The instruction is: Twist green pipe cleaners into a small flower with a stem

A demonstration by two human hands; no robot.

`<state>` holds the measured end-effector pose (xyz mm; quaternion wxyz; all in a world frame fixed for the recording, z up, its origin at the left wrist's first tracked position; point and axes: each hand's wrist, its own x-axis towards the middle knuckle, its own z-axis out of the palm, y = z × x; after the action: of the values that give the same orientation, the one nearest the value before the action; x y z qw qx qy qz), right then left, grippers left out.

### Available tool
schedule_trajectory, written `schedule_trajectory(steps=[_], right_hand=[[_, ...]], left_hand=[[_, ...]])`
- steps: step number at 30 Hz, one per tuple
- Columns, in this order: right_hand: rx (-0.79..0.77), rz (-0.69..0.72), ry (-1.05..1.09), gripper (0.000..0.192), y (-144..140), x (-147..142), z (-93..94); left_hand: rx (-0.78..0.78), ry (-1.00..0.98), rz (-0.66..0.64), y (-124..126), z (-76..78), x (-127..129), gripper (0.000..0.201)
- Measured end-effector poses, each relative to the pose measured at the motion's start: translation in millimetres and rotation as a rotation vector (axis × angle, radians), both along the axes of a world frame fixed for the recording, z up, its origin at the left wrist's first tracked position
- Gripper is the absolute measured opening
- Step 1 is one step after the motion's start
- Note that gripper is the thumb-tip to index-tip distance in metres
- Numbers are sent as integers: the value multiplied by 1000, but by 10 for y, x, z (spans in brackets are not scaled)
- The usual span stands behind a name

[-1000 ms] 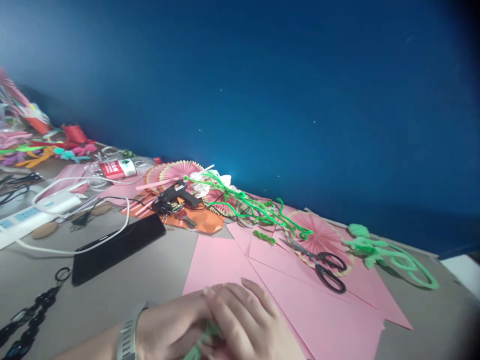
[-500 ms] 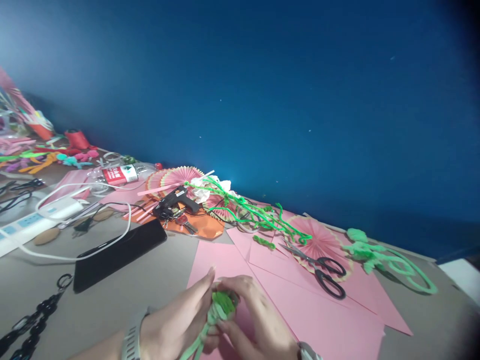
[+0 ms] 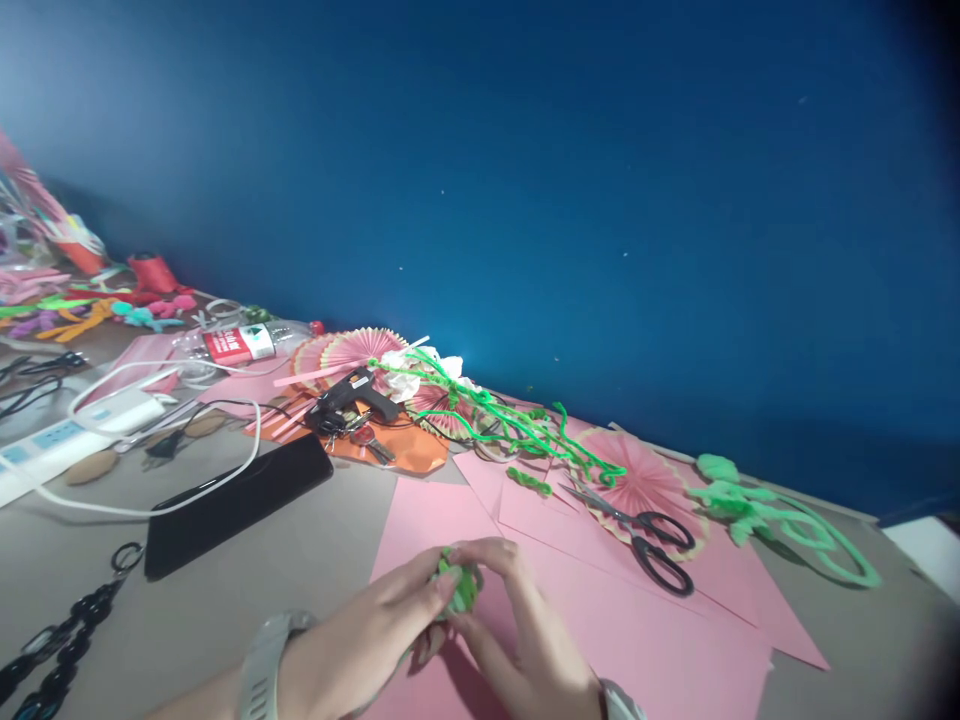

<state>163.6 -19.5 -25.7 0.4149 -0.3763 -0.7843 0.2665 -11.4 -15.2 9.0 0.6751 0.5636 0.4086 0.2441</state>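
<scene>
Pinched between the fingertips of both hands, a coiled green pipe cleaner [image 3: 459, 590] sits low over pink paper sheets [image 3: 600, 620]; left hand [image 3: 367, 640] and right hand [image 3: 517, 640] press in from opposite sides, a grip that keeps the coil from springing open. Scissors [image 3: 645, 540] lie near on the tabletop [image 3: 225, 600].

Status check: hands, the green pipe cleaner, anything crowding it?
Left hand and right hand both pinch the green coil. Coil held above pink paper. Scissors lie apart to the right, phone to the left.
</scene>
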Motion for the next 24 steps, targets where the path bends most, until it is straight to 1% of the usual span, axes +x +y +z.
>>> schedule_trajectory(steps=[4, 7, 9, 11, 14, 18, 20, 22, 24], right_hand=[[-12, -71, -62, 48, -5, 7, -3], [-41, -20, -100, 40, 22, 11, -3], [-32, 9, -81, 36, 44, 12, 4], [-37, 36, -38, 33, 53, 7, 24], [-105, 73, 13, 25, 32, -17, 70], [-167, 109, 60, 23, 3, -49, 86], [-146, 115, 65, 26, 6, -50, 68], [-96, 107, 33, 29, 16, -40, 52], [-33, 104, -32, 36, 21, -22, 45]], left_hand=[[62, 110, 42, -26, 3, 11, 43], [113, 116, 60, -30, 39, 12, 40], [112, 120, 41, -30, 61, -1, 40], [93, 143, -4, -36, 72, -23, 43], [75, 138, -86, -54, 76, -50, 46], [113, 160, -94, -56, 74, -44, 45], [77, 141, -93, -45, 66, -32, 46], [-28, 73, -66, -38, 40, -19, 47], [-144, 11, -12, -38, -10, -5, 47]])
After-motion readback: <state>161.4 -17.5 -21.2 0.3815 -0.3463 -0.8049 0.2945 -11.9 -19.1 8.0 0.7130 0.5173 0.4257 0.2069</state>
